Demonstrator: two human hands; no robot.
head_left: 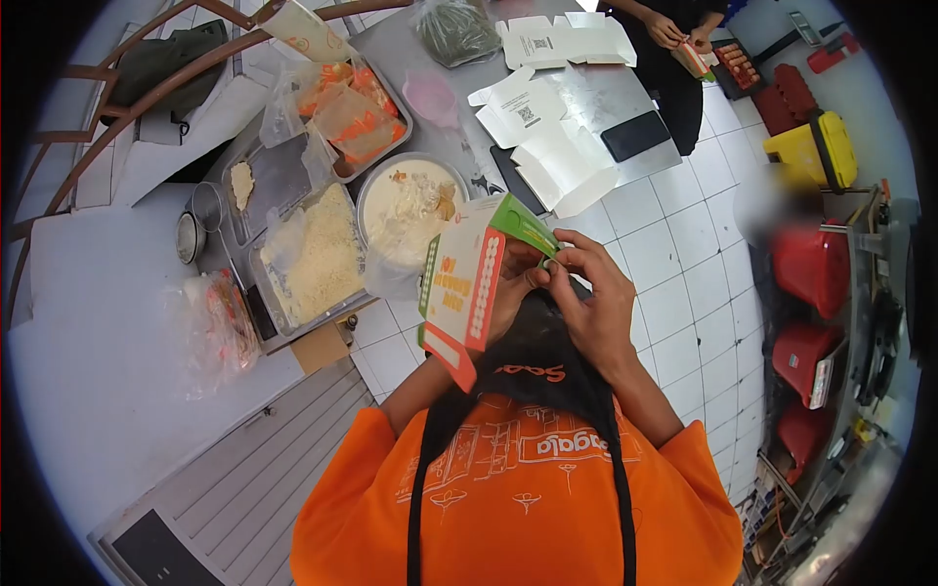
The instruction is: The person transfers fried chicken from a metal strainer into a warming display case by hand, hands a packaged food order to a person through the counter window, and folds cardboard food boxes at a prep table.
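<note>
A printed cardboard box (457, 283), white, red and green, is held up before my orange shirt, its lower red flap hanging loose. My left hand (515, 288) is mostly behind the box, with fingertips showing at its right side. My right hand (589, 293) pinches the green end flap (526, 227) at the box's upper right. Just left of the box stands a round bowl (376, 259) of pale batter. A tray of crumbs (322, 254) lies further left.
Flattened white boxes (562, 161) and a black phone (633, 137) lie on the metal table (625, 86). A tray of orange pieces (404, 115) stands behind the bowl. At the upper right, another person's hands (674, 37) hold a similar box. Red bins (809, 269) line the right side.
</note>
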